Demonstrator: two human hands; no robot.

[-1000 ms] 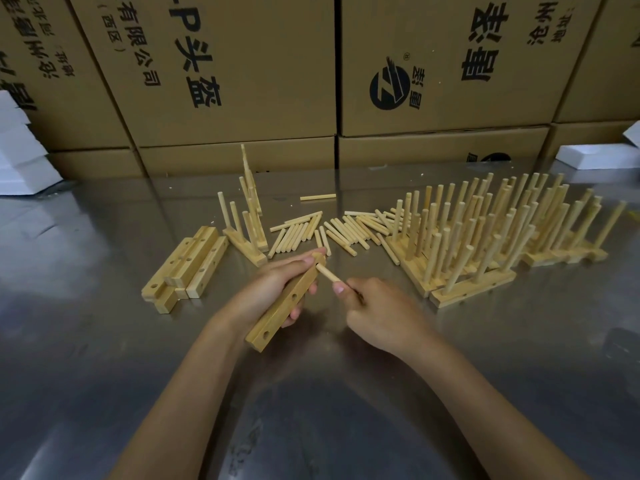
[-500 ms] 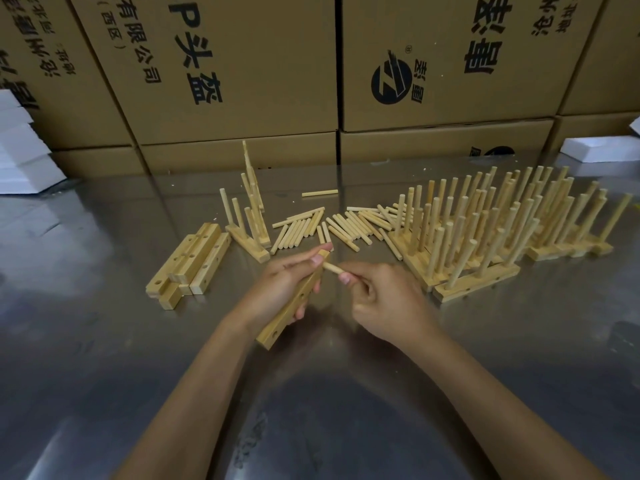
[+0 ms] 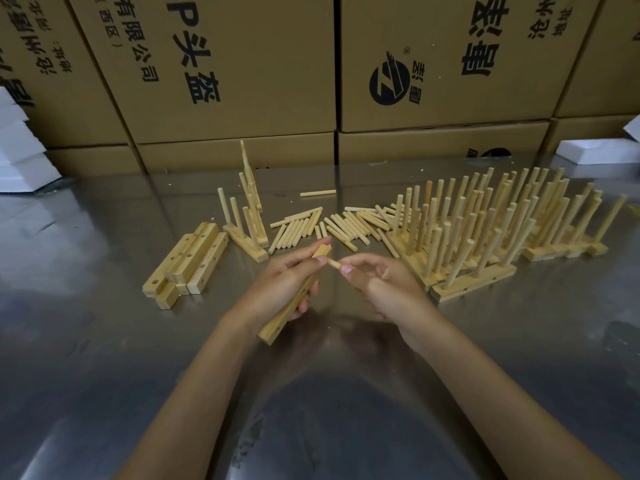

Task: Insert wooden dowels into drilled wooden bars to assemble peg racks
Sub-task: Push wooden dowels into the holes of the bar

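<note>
Two hands meet above the steel tabletop (image 3: 104, 341). Left hand (image 3: 280, 282) grips a pale drilled wooden bar (image 3: 294, 299), long axis running from near-left to far-right. Right hand (image 3: 377, 285) pinches a short wooden dowel (image 3: 334, 264), pointing left at the bar's far end.

Grey metal tabletop (image 3: 104, 341): brushed, semi-glossy, blurry reflections, faint scuffs. Pale drilled wooden bar (image 3: 292, 304): raw unvarnished wood, matt, smooth sawn faces. Short pale wooden dowel (image 3: 334, 264): same bare matt wood. Loose pale round dowels (image 3: 298, 225), stacked pale drilled bars (image 3: 188, 259), finished pale peg racks (image 3: 485, 233): all unfinished light wood, matt. Brown corrugated cardboard boxes (image 3: 242, 64): matt paper, black print. White foam-like blocks (image 3: 20, 157): matt.
</note>
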